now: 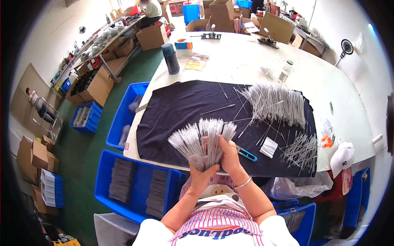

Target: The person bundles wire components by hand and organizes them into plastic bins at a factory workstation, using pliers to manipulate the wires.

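Note:
A thick bundle of thin wire brushes with white bristles fans out in front of me, above the near edge of a dark cloth. My left hand is closed around its lower end. Against the right side of the bundle, my right hand grips the brushes, thumb pointing up. Just right of that hand lies a blue-handled cutting tool, beside a white folded packet. A big stack of similar brushes rests on the cloth farther right, and loose brushes lie scattered nearer me.
On the white table stand a dark flask, a tape roll, a glass jar and two clamp fixtures. A white cap sits at the right edge. Blue crates line the left side. Two people are farther off.

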Tool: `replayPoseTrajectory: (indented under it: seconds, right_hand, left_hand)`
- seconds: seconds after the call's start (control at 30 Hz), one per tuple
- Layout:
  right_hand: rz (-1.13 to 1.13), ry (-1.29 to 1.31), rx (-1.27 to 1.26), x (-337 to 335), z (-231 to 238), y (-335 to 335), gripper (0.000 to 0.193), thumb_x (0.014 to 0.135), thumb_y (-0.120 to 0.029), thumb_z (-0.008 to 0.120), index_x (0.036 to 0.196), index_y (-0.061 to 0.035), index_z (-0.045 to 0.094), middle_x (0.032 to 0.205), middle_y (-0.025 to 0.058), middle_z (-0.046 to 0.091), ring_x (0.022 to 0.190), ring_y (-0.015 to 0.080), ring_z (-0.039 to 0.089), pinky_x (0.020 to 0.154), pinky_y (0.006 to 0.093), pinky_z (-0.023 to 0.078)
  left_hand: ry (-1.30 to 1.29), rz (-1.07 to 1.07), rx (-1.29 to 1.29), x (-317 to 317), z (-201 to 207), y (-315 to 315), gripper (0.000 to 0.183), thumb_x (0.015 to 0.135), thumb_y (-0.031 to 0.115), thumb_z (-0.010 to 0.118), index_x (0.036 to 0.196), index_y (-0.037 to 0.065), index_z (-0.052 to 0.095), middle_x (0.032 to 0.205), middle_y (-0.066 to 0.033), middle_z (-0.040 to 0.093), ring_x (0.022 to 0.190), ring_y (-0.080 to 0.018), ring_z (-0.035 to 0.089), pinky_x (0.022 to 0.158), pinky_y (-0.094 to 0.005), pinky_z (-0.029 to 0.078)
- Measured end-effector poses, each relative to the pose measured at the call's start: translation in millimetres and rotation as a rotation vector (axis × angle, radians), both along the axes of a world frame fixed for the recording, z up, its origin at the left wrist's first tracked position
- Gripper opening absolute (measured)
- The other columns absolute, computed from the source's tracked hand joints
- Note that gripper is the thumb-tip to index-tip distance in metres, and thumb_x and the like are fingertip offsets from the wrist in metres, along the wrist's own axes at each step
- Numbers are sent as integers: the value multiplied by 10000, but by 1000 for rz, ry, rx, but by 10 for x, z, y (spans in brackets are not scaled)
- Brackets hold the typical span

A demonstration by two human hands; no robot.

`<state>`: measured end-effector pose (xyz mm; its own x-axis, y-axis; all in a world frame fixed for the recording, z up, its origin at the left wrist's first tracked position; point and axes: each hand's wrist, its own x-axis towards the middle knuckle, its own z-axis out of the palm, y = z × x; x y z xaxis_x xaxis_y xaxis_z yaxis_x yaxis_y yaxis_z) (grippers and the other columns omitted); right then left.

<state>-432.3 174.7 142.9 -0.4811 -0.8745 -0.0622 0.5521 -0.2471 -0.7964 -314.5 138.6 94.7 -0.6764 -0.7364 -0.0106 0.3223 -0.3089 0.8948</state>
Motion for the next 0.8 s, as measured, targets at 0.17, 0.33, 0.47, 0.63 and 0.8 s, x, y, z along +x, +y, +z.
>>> replayPoseTrajectory:
  seconds: [0.17,0.33,0.47,0.63,0.8]
  right_hand:
    - [73,-208,-88,-4,25,-4,434,933,-301,405,1142,59,530,1111,166,590,962,244,586,817,376,488]
    - [107,-156,-66,-16,33,9,457,895,-290,494,1213,38,474,1180,186,549,1031,282,556,890,405,450]
    - [272,-161,-96,-76,-59,75,669,811,-267,635,1344,-2,332,1313,228,422,1197,321,441,978,436,380]
    - [426,-255,-347,-68,45,86,672,741,-160,716,1295,0,371,1207,183,506,1023,268,562,858,375,483]
    - [30,-125,55,8,-5,-24,451,729,-19,687,1123,-15,467,714,37,558,561,102,549,502,254,477]
  left_hand:
    - [64,94,73,-36,57,69,534,729,-109,607,1146,99,347,847,-104,584,577,-139,574,420,-220,428]
    - [36,103,56,-44,103,59,555,726,-119,592,1161,114,337,848,-100,573,559,-147,564,402,-224,413]
    - [77,-82,237,7,364,68,417,721,-94,619,1067,32,423,725,-89,568,535,-131,536,406,-230,389]
    - [-12,-629,309,143,259,-170,297,685,-13,621,964,6,520,661,-85,530,504,-132,508,390,-236,342]
    - [-174,-617,234,-22,292,-106,402,704,29,649,1064,-1,472,719,-66,530,634,-126,538,539,-253,433]
